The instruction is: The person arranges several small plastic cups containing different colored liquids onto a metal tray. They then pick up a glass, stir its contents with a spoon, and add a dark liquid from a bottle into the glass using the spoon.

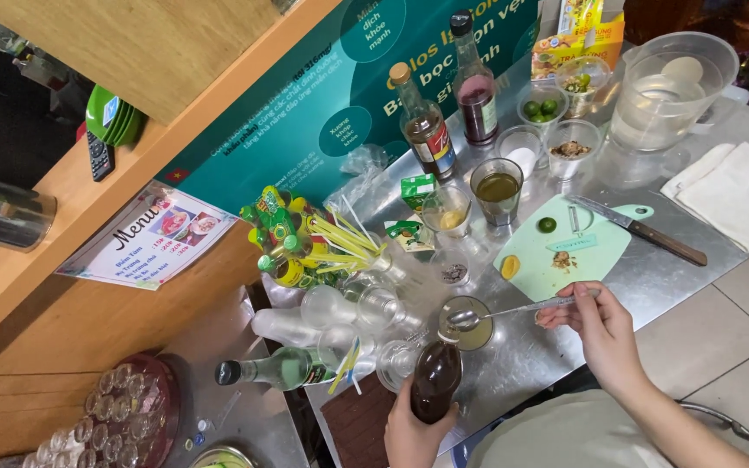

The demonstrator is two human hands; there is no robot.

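My left hand (409, 429) grips a dark brown bottle (435, 377), tilted with its neck toward a small glass (466, 322) on the steel counter (652, 277). My right hand (595, 325) holds a long metal spoon (513, 308) by the handle. The spoon's bowl rests over the rim of that small glass, right at the bottle's mouth. The glass holds a little yellowish liquid.
A pale green cutting board (565, 251) carries lime pieces and a knife (639, 230). Behind it stand two sauce bottles (426, 126), glasses, small cups, and a clear pitcher (669, 87). Folded white cloth (730, 199) lies at right. Straws, plastic cups and a clear bottle (279, 368) crowd the left.
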